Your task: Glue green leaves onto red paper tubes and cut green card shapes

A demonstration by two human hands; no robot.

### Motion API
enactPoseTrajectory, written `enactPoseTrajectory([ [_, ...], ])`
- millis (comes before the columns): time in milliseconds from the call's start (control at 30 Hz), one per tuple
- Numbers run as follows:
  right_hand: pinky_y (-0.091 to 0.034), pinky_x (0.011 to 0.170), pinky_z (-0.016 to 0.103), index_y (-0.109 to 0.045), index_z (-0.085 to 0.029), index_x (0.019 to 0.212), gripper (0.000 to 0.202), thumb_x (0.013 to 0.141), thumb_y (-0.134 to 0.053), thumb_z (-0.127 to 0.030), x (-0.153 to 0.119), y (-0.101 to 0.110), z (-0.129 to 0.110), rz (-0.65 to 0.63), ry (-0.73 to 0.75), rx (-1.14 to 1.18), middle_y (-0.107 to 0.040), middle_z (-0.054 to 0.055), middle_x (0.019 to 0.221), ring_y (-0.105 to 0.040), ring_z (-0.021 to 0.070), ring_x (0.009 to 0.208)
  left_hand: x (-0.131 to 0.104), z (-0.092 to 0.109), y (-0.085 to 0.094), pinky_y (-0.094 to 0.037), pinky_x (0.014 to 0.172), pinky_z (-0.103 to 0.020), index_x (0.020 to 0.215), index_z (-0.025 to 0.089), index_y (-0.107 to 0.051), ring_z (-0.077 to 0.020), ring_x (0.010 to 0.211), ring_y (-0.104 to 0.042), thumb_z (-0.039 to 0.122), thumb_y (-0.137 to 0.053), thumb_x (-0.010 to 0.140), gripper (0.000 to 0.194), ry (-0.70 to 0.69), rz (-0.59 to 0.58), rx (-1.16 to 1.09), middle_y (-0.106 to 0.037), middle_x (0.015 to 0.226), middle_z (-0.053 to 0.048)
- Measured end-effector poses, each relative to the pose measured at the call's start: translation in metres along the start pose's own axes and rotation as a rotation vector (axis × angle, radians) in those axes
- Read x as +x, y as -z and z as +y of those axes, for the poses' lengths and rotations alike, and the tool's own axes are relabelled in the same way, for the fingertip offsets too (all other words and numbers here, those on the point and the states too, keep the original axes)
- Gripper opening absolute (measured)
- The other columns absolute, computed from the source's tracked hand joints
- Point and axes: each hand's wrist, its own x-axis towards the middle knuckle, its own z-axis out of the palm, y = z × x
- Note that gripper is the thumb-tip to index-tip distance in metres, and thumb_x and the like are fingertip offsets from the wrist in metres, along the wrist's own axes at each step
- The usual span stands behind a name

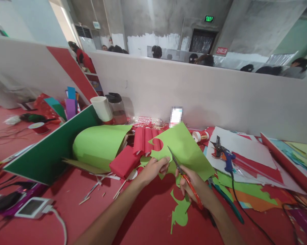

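A sheet of light green paper (187, 146) is held up over the red table, with a curved bite cut from its left side. My left hand (157, 168) is closed on the sheet's lower left edge. In my right hand (193, 183) is a pair of scissors (186, 176) with orange-red handles, its blades pointing up and left against the paper beside my left fingers. Below the hands, green paper offcuts (180, 212) lie on the table. Behind my left hand sit red paper-wrapped bundles (126, 161).
A rolled green sheet (99, 144) leans by a dark green board (56, 149) at left. A white mug (102, 109) and a lidded jug (116, 107) stand behind it. Right are a blue glue gun (227, 158), teal-handled pliers (226, 197) and stacked paper. A white partition (153, 85) closes the back.
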Motion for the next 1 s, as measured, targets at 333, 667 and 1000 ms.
enactPoseTrajectory([
  [333,-0.038,0.035,0.017,-0.049,-0.021,0.107,0.067,0.082,-0.050,-0.083,-0.001,0.001,-0.003,-0.014,0.042,0.012,-0.054,-0.007,0.054,-0.041,0.0080,0.037,0.000,-0.005,0.001,-0.043,0.065,-0.030,0.055,0.022,-0.044,-0.0162,0.057,-0.050,0.056,-0.050,0.090,0.049,0.002,-0.026,-0.044,-0.046,0.052,0.002],
  [667,-0.034,0.028,0.015,-0.052,-0.021,0.100,0.058,0.083,-0.060,-0.075,0.002,0.002,0.000,0.026,-0.037,0.030,-0.051,-0.009,0.047,-0.038,0.0071,0.030,0.000,-0.005,0.001,-0.044,0.064,-0.030,0.054,0.022,-0.046,-0.0169,0.058,-0.051,0.055,-0.052,0.088,0.048,0.009,-0.013,-0.040,-0.046,0.051,0.001],
  [1000,-0.034,0.028,0.014,-0.052,-0.021,0.101,0.051,0.089,-0.054,-0.071,-0.001,0.004,-0.007,-0.007,-0.062,0.075,-0.053,-0.009,0.045,-0.038,0.0069,0.028,0.002,-0.011,0.002,-0.042,0.063,-0.029,0.051,0.022,-0.044,-0.0151,0.056,-0.047,0.053,-0.053,0.088,0.050,0.002,-0.014,-0.069,-0.041,0.052,0.002],
])
